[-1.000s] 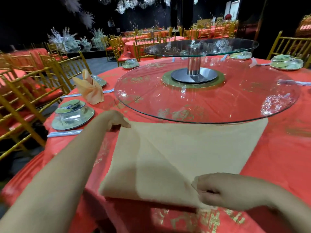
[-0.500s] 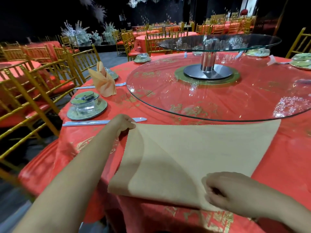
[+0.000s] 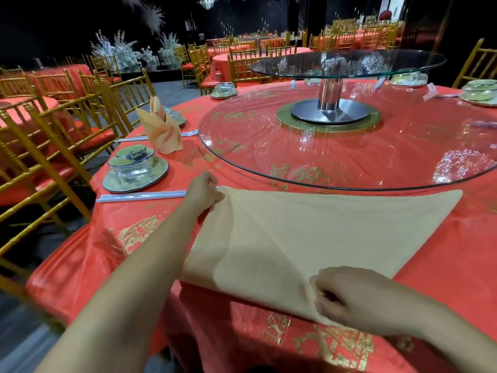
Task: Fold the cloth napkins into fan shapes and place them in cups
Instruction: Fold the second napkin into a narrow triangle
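A beige cloth napkin (image 3: 317,238) lies spread flat on the red tablecloth near the table's front edge, with a diagonal crease across it. My left hand (image 3: 204,192) pinches its far left corner. My right hand (image 3: 355,300) grips its near corner at the table edge. A folded orange napkin (image 3: 161,127) stands upright at the far left. A glass cup (image 3: 133,168) sits on a plate to the left, under a lid.
A large glass turntable (image 3: 336,157) on a steel post covers the table's middle, just beyond the napkin. Wrapped chopsticks (image 3: 139,196) lie left of my left hand. Gold chairs (image 3: 53,135) ring the table on the left. Place settings (image 3: 481,94) stand at the far right.
The view has shifted left and closer, so the table sits further right in frame. Both hands keep their hold on the napkin corners; the napkin lies flatter.
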Demonstrator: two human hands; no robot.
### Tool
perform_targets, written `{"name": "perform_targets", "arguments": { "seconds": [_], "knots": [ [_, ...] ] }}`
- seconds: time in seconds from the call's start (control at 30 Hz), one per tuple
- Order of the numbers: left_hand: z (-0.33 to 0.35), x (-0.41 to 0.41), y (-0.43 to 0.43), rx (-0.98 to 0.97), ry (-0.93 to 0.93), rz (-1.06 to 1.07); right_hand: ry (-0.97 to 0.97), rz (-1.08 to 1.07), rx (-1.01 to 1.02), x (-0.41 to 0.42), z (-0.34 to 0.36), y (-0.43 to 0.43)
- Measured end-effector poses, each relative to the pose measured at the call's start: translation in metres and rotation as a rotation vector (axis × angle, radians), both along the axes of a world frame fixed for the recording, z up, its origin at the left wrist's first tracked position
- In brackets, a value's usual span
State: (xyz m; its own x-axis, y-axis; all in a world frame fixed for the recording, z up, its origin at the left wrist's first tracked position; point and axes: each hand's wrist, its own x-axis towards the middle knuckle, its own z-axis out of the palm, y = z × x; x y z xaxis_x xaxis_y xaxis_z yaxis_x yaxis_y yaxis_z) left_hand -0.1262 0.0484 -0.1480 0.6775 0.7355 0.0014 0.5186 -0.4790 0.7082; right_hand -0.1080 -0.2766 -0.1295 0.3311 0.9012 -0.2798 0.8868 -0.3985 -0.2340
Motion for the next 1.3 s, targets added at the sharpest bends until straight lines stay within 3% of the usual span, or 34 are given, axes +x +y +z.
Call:
{"name": "perform_targets", "arguments": {
  "seconds": [0.1,0.23,0.33,0.77,0.97,1.3],
  "knots": [
    [0.01,-0.016,-0.014,0.28,0.14,-0.072,0.008,-0.001,-0.004,0.001,-0.001,0.0],
    [0.021,-0.065,-0.08,0.377,0.27,-0.404,0.004,0.005,0.012,0.003,-0.004,0.0],
    [0.001,-0.095,-0.112,0.63,0.382,-0.552,-0.009,0.012,0.007,0.002,-0.005,0.0],
    [-0.026,-0.104,-0.123,0.601,0.475,-0.476,0.008,-0.069,0.029,-0.004,-0.001,-0.001],
    [-0.03,-0.106,-0.125,0.597,0.498,-0.458,-0.316,-0.167,0.429,-0.029,-0.028,0.036],
    [-0.034,-0.107,-0.124,0.566,0.443,-0.451,-0.401,-0.13,0.305,-0.033,-0.063,0.051]
  ]
}}
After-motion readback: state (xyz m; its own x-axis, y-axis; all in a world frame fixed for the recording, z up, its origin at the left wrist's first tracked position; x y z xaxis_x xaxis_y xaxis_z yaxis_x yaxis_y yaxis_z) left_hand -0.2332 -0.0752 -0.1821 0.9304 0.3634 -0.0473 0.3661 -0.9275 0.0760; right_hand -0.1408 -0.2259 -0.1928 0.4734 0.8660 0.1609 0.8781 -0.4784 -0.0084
